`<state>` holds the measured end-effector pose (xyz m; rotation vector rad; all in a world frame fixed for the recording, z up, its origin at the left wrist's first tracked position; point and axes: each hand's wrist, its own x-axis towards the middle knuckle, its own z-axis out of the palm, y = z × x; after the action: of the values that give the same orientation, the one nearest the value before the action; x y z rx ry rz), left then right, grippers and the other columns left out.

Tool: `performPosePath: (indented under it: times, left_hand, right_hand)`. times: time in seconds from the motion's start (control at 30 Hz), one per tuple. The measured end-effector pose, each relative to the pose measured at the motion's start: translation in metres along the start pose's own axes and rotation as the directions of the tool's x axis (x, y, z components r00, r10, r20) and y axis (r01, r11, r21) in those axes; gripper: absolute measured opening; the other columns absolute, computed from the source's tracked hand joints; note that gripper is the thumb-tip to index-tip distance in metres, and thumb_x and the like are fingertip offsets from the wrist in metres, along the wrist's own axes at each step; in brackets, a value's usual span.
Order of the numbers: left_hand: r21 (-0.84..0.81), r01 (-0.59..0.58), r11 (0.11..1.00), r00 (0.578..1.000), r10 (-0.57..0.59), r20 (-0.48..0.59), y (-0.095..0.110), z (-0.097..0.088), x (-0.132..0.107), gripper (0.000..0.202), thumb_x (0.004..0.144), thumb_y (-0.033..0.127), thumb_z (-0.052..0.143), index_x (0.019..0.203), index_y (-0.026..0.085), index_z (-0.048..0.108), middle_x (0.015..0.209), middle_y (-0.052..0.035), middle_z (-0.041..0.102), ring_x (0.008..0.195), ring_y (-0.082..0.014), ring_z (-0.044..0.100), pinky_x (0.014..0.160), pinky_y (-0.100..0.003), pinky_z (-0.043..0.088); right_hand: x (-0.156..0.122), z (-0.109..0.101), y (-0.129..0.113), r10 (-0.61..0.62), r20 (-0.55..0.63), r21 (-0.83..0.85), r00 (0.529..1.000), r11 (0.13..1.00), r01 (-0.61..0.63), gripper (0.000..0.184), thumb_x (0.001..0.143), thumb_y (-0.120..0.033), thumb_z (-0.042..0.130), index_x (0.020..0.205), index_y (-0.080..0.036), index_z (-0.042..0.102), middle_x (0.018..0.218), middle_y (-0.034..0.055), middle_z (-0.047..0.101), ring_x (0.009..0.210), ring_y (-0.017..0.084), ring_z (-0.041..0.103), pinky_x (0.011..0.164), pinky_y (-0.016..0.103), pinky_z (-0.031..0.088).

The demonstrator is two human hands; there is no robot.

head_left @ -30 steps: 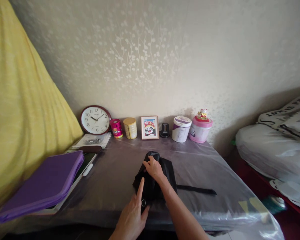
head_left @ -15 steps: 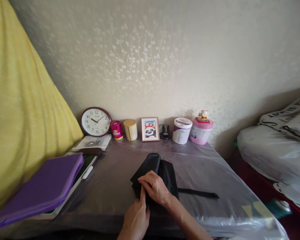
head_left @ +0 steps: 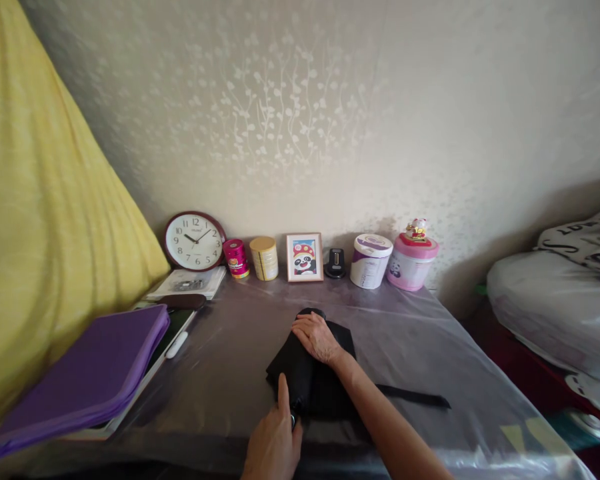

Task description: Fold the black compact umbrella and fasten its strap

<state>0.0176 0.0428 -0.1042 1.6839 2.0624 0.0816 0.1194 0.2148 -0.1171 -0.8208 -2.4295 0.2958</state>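
Observation:
A black folded cloth item with a long black strap lies on the plastic-covered table. My right hand rests on its far end, palm down, fingers curved over the fabric. My left hand is at the near end, index finger stretched out and pressing the cloth beside a small metal ring; the other fingers are curled.
A purple folder on books lies at the left by a yellow curtain. Along the wall stand a clock, two tins, a panda picture, a white tub and a pink tub. Bags sit at the right.
My right hand has slid from the near part of the black cloth back up to its far end. My left hand stays at the near end, index finger still pointing.

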Motion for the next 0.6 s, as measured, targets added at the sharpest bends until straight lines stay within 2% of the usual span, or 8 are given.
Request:
performPosePath:
  times: [0.13,0.3,0.43,0.53,0.6]
  left_hand:
    - [-0.032,0.008,0.999,1.0,-0.007,0.01,-0.002,0.001,0.001,0.066,0.085,0.027,0.032,0.138,0.008,-0.002,0.101,-0.0124,0.063,0.087,-0.0191,0.06,0.071,-0.027,0.039]
    - [-0.058,-0.015,0.998,1.0,0.014,-0.018,-0.006,0.007,0.004,0.067,0.085,0.03,0.032,0.139,0.01,-0.002,0.103,-0.0111,0.063,0.086,-0.0174,0.06,0.07,-0.025,0.039]
    - [-0.043,-0.012,0.999,0.999,0.011,-0.034,-0.005,0.006,0.002,0.066,0.085,0.028,0.033,0.139,0.01,0.0,0.097,-0.0103,0.064,0.084,-0.0176,0.061,0.068,-0.025,0.038]
    - [-0.029,-0.005,1.0,0.999,0.004,-0.046,-0.003,0.005,0.0,0.065,0.086,0.029,0.034,0.139,0.009,0.003,0.097,-0.0111,0.064,0.083,-0.0178,0.061,0.066,-0.025,0.037]
    - [-0.038,-0.011,0.999,0.998,0.009,-0.058,-0.004,0.005,-0.001,0.064,0.086,0.03,0.033,0.138,0.009,0.003,0.098,-0.0109,0.064,0.083,-0.0173,0.061,0.065,-0.024,0.036]
  right_hand:
    - [0.017,-0.001,0.018,0.164,0.014,-0.004,0.986,0.987,-0.164,0.025,0.088,-0.024,0.04,0.094,-0.025,0.064,0.105,0.0,0.064,0.113,0.015,0.045,0.1,0.034,0.023]
    - [0.025,-0.003,0.033,0.381,-0.038,0.014,0.924,0.925,-0.381,0.025,0.087,-0.027,0.04,0.094,-0.023,0.064,0.104,0.0038,0.064,0.101,0.016,0.054,0.092,0.029,0.034]
    - [0.003,-0.015,0.05,0.563,-0.147,0.034,0.813,0.824,-0.565,0.028,0.086,-0.024,0.038,0.094,-0.019,0.064,0.1,0.0079,0.065,0.098,0.018,0.056,0.088,0.029,0.037]
    - [-0.032,-0.029,0.058,0.67,-0.222,0.08,0.708,0.737,-0.671,0.029,0.083,-0.023,0.039,0.099,-0.015,0.062,0.101,0.0105,0.064,0.096,0.019,0.057,0.085,0.029,0.039]
    - [-0.056,-0.037,0.058,0.714,-0.236,0.118,0.659,0.694,-0.71,0.029,0.081,-0.023,0.04,0.096,-0.014,0.063,0.096,0.0109,0.065,0.091,0.021,0.059,0.081,0.03,0.041]
